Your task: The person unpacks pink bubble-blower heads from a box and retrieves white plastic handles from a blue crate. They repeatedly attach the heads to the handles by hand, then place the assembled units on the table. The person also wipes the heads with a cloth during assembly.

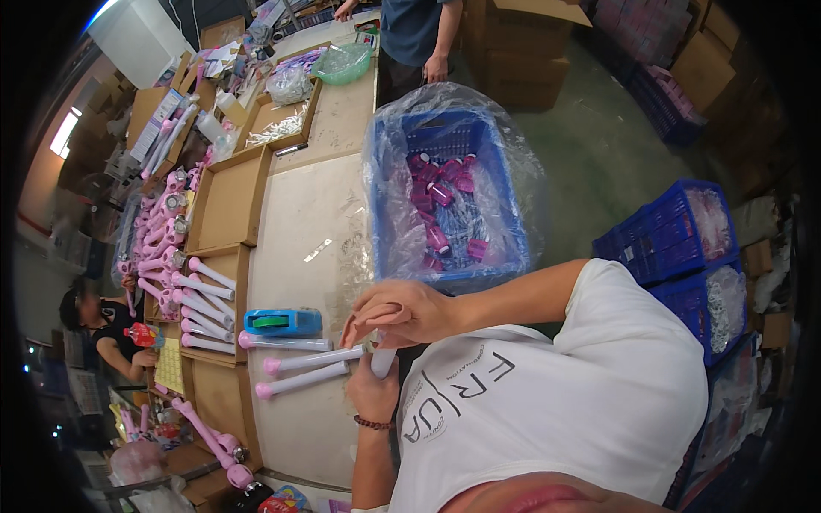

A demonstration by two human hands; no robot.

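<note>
My left hand [373,395], with a beaded bracelet at the wrist, is closed around a white tube [384,362] held close to my shirt. Above it, my right hand [400,313] has its fingers curled over the tube's upper end; whatever they grip there is hidden. Three white tubes with pink rounded ends [315,359] lie on the table [299,201] just left of my hands. Beyond them sits a blue tape dispenser [283,322] with a green roll.
A blue crate [505,184] lined with clear plastic holds magenta pieces beyond my right hand. Cardboard trays [224,201], pink-ended tubes [205,308] and pink handle-like parts [158,231] line the left. One person [419,43] stands at the far end, another [115,333] at left. Blue crates [654,235] are stacked right.
</note>
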